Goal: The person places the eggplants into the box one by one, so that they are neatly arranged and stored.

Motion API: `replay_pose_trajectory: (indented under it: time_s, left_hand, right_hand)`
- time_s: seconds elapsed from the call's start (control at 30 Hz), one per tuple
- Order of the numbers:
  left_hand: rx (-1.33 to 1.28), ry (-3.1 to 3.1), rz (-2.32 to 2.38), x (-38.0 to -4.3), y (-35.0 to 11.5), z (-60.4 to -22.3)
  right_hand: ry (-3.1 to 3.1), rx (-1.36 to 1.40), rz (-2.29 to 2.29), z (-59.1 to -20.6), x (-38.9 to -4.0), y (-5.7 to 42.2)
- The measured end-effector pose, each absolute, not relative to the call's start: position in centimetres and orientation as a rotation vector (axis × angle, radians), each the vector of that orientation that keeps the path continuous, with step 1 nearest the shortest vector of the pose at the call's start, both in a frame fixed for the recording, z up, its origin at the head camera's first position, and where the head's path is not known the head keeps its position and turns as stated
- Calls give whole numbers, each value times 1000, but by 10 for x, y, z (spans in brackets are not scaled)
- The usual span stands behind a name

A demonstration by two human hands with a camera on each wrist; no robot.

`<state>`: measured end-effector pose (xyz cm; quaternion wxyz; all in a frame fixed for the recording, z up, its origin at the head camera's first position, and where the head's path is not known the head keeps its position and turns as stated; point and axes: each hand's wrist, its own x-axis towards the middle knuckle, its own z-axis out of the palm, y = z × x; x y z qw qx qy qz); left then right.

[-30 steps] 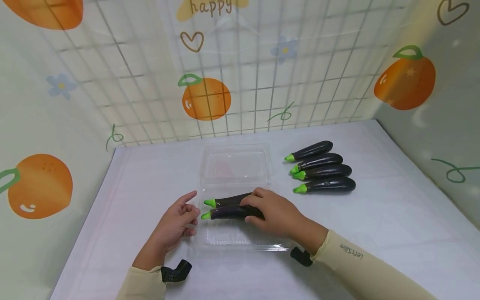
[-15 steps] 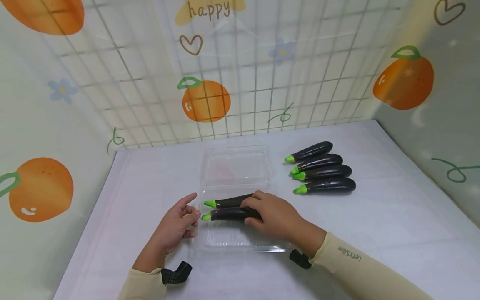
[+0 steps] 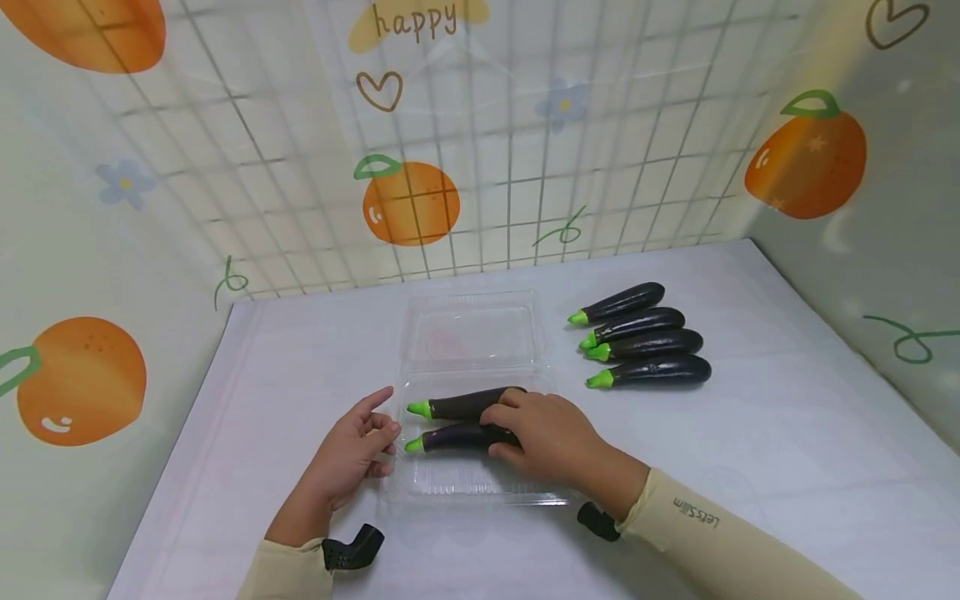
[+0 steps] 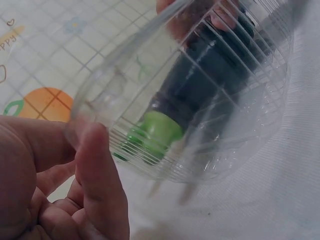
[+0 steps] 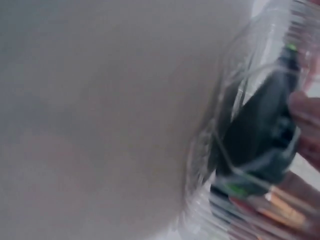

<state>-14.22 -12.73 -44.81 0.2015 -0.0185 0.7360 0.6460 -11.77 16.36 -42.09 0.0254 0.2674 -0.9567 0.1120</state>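
Observation:
In the head view, a clear plastic clamshell box (image 3: pixel 435 479) lies open, its lid (image 3: pixel 480 333) folded back away from me. Two dark eggplants with green stems are in its base. My right hand (image 3: pixel 551 437) grips the nearer eggplant (image 3: pixel 457 436) from above, hiding its thick end. Just behind lies the farther eggplant (image 3: pixel 468 405), close to the knuckles. My left hand (image 3: pixel 356 450) is at the box's left edge; in the left wrist view its thumb and index finger pinch the plastic rim (image 4: pixel 77 120). The right wrist view is blurred, with fingers around the eggplant (image 5: pixel 262 135).
Several more eggplants (image 3: pixel 648 343) lie side by side on the white table (image 3: pixel 765 433), right of the box, stems pointing left. A patterned curtain (image 3: pixel 487 125) with printed oranges stands behind the table and along both sides.
My right hand has shifted the nearer eggplant slightly toward me, so a gap shows between the two. The left hand stays at the box's edge.

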Motion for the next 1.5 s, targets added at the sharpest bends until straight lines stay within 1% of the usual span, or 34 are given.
replay_pose_trajectory:
  time_s: [0.17, 0.43, 0.73, 1.37, 1.5]
  left_hand:
    - [-49, 2049, 1808, -142, -127, -449]
    - [-74, 2074, 1788, -142, -127, -448]
    - [-77, 2058, 1798, -141, -126, -444]
    - [-83, 2071, 1790, -141, -125, -446]
    - [-91, 2069, 1789, -141, -126, -446]
  right_hand:
    - [-2917, 820, 321, -419, -117, 166]
    - [-2838, 782, 626, -416, -118, 176]
    - [-2769, 824, 682, -416, -119, 179]
    - [-2689, 651, 1110, -405, -117, 205]
    - [-2635, 614, 1102, -402, -118, 215]
